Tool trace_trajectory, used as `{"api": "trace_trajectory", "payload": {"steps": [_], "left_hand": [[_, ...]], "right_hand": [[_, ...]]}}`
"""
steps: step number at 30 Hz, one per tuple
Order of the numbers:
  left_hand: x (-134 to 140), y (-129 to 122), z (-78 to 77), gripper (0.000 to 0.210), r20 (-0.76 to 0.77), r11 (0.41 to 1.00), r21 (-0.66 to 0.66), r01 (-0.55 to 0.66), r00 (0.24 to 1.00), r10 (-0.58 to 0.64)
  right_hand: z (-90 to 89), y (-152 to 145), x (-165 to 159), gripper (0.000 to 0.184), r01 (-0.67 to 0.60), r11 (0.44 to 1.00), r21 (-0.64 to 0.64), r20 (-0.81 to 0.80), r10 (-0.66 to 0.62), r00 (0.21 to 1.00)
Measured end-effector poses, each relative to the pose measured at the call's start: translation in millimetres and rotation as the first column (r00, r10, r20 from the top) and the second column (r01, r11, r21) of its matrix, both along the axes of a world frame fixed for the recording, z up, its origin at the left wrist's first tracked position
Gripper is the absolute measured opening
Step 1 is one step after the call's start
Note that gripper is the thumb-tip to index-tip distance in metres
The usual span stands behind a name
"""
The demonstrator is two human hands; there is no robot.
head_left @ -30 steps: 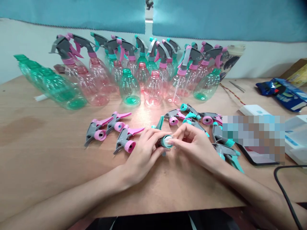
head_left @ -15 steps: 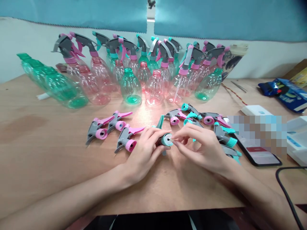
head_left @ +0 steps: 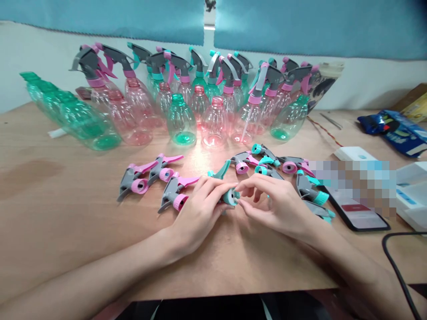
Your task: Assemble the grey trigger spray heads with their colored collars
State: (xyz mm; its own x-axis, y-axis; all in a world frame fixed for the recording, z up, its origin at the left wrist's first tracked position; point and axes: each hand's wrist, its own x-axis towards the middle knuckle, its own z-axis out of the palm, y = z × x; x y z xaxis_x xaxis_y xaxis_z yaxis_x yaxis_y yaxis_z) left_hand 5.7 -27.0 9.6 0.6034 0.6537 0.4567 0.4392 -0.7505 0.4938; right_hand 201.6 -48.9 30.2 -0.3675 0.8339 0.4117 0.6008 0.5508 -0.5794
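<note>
My left hand [head_left: 200,209] is wrapped round a teal and grey spray trigger head [head_left: 231,196], whose teal screw collar faces me and shows a pale disc with a dark hole. The thumb and forefinger of my right hand [head_left: 276,202] grip the right edge of that collar. To the left of my hands lie several pink and grey trigger heads [head_left: 140,186]. More trigger heads, pink and teal, are on the right, among them a teal one [head_left: 312,191] beside my right wrist.
Behind stand several clear pink bottles [head_left: 215,124] and green bottles [head_left: 182,122], many with trigger heads fitted. A phone [head_left: 360,211], white boxes [head_left: 356,153], a blue packet [head_left: 402,133] and a black cable [head_left: 395,262] occupy the right side of the wooden table [head_left: 83,191].
The trigger head's collar has turned slightly and shifted a little left in my hands. My right fingertips have moved from its opening onto its right edge.
</note>
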Motion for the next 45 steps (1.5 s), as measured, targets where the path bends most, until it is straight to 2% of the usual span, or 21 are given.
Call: {"api": "trace_trajectory", "payload": {"steps": [8, 14, 20, 28, 33, 41, 45], "left_hand": [[0.8, 1.3, 0.2, 0.031, -0.031, 1.000, -0.011, 0.007, 0.999, -0.007], [0.6, 2.1, -0.3, 0.036, -0.038, 0.998, -0.066, 0.018, 0.999, -0.020], [2.2, 2.6, 0.7, 0.035, -0.041, 0.997, -0.071, 0.038, 0.998, -0.041], [2.4, 4.9, 1.4, 0.038, -0.076, 0.998, -0.057, 0.037, 0.996, -0.041], [2.8, 4.7, 0.2, 0.037, -0.078, 0.997, -0.068, 0.029, 0.996, -0.035], [4.1, 4.5, 1.8, 0.034, -0.079, 0.996, -0.090, 0.026, 0.996, -0.034], [3.5, 4.5, 3.0, 0.033, -0.094, 0.996, -0.076, 0.040, 0.994, -0.047]], "right_hand": [[-4.2, 0.2, -1.0, 0.011, -0.001, 0.999, 0.038, 0.018, 0.000, 1.000], [-8.3, 1.0, -4.2, 0.011, 0.016, 0.999, 0.052, 0.027, -0.017, 0.999], [-7.3, -0.7, -7.9, 0.009, -0.007, 0.987, 0.158, 0.044, 0.000, 0.999], [-0.8, 2.0, 5.0, 0.010, 0.018, 0.998, 0.068, 0.151, -0.028, 0.988], [-4.0, 3.4, 4.2, 0.013, -0.007, 0.996, 0.093, 0.148, -0.007, 0.989], [-12.7, 1.3, -6.8, 0.011, 0.075, 0.991, 0.108, 0.035, -0.079, 0.996], [-5.5, 0.6, -0.5, 0.010, 0.045, 0.997, 0.066, 0.116, -0.052, 0.992]]}}
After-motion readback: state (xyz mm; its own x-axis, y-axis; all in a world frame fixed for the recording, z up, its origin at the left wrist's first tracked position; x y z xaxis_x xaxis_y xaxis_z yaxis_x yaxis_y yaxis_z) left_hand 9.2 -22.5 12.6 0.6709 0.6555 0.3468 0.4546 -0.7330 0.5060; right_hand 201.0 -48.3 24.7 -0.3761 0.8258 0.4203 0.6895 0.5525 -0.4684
